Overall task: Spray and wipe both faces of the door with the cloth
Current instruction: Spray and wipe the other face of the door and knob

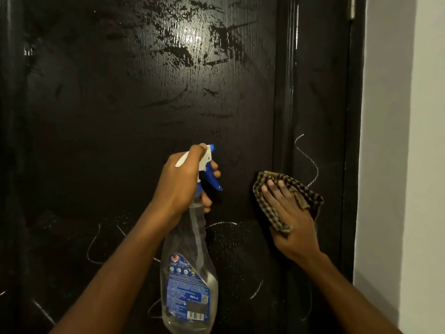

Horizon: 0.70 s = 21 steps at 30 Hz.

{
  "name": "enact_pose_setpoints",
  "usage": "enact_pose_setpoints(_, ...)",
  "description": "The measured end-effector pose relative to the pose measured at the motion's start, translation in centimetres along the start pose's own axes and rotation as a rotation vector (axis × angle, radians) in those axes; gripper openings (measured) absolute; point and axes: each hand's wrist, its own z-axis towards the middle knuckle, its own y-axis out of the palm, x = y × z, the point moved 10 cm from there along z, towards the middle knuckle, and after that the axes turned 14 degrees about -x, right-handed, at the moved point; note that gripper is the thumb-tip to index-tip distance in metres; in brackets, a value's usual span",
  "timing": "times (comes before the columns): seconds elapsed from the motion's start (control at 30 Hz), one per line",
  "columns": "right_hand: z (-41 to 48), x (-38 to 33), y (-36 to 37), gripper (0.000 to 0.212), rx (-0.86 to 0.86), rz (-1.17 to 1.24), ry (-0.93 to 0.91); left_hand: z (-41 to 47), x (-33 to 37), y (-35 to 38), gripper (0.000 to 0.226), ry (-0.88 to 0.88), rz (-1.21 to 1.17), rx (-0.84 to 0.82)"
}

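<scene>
— What is held in the spray bottle (190, 273), and how is it carried?
— Some clear liquid is seen low in it (label turned to the camera). Its neck is gripped by the left hand (180, 182), fingers curled at the trigger. Its long axis is kept near upright, nozzle aimed at the black door (120, 104).
— And the cloth (305, 191)?
— It is pressed flat against the door by the right hand (289, 213), fingers straight and close together, just beside a chalk squiggle (310, 165).

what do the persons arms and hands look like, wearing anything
The left forearm and right forearm are bare, with no sleeves in view. The left hand and right hand wear no gloves, and no ring, watch or bracelet shows. The right hand's nails look short and plain.
</scene>
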Motion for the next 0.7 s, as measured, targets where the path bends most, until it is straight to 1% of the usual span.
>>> enact_pose_setpoints(0.03,-0.4,0.3,-0.4,0.068,0.031,0.146,-0.008,0.1,-0.2,0.6,0.051,-0.008,0.005,-0.01)
enact_pose_setpoints(0.07,-0.8,0.9,-1.0,0.062,0.095,0.34,0.038,0.1,-0.3,1.4,0.051,-0.011,0.006,-0.022)
enact_pose_setpoints(0.1,-1.3,2.0,-1.8,0.052,0.205,0.546,0.167,0.2,-0.4,2.1,0.051,-0.009,0.002,-0.033)
enact_pose_setpoints(0.17,-3.2,4.3,-2.0,0.035,0.452,0.978,0.519,0.4,-0.5,3.8,0.051,0.006,-0.016,-0.059)
enact_pose_setpoints(0.2,-3.9,4.8,-2.5,0.036,0.59,1.135,0.609,0.5,-0.5,4.6,0.05,0.014,-0.023,-0.074)
enact_pose_setpoints(0.23,-4.3,5.1,-3.0,0.041,0.704,1.256,0.653,0.6,-0.5,5.5,0.05,0.022,-0.027,-0.087)
enact_pose_setpoints(0.3,-4.8,6.1,-4.3,0.049,0.873,1.416,0.673,0.9,-0.4,7.6,0.05,0.036,-0.026,-0.113)
enact_pose_setpoints(0.37,-4.9,7.0,-5.8,0.063,0.925,1.404,0.669,1.3,-0.2,9.9,0.051,0.039,-0.008,-0.146)
enact_pose_setpoints(0.4,-4.9,7.6,-6.4,0.07,0.923,1.367,0.673,1.5,-0.1,10.9,0.05,0.039,0.009,-0.161)
enact_pose_setpoints(0.47,-4.4,8.6,-7.6,0.077,0.901,1.273,0.667,2.0,0.1,12.3,0.05,0.031,0.043,-0.178)
enact_pose_setpoints(0.53,-3.0,9.1,-9.0,0.079,0.819,1.168,0.632,2.5,-0.1,12.7,0.051,0.007,0.042,-0.183)
enact_pose_setpoints(0.63,1.2,9.8,-10.6,0.069,0.673,1.056,0.524,2.6,-0.7,11.9,0.052,-0.017,0.015,-0.168)
enact_pose_setpoints(0.7,4.8,9.5,-11.6,0.071,0.561,0.941,0.44,2.3,-0.8,11.1,0.052,-0.003,0.008,-0.141)
